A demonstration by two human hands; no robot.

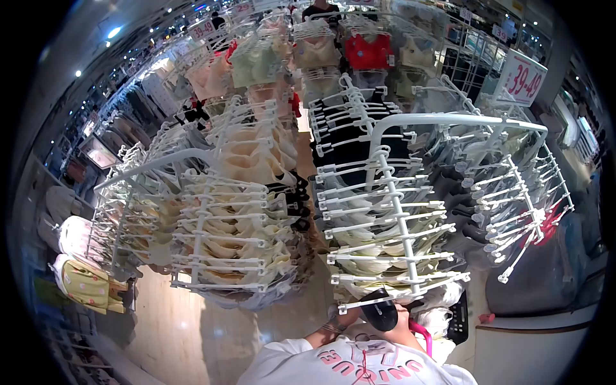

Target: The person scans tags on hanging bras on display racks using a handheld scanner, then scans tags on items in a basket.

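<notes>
Writing: large sign [523, 78], upper right, white with red/pink print, reads "39-49"; tilted in view. Smaller sign [203, 29], upper left, also "39-49". Shirt [366, 362], white, at bottom edge: pink lettering, inverted in view, appears to read "UNIQUE". Black device [380, 312]: small pale marking on its face, too small to read.

Device position: low centre, in front of the shirt, just beyond it, at the near end of the right-hand hanger rack [401, 221]. Long axis runs roughly fore-aft, slightly oblique; rounded, broader end toward the shirt, other end toward the hangers.

Left hand [348, 317]: at left side of device, bands at the wrist; fingers mostly hidden. Right hand [402, 319]: at right side of device, partly covered by it. Grip of either: cannot tell.

Surroundings: pink handle [421, 335] just right of the right hand; black basket [459, 317] farther right. Bras on white hangers fill both centre racks; a red bra [368, 51] hangs at the back.
</notes>
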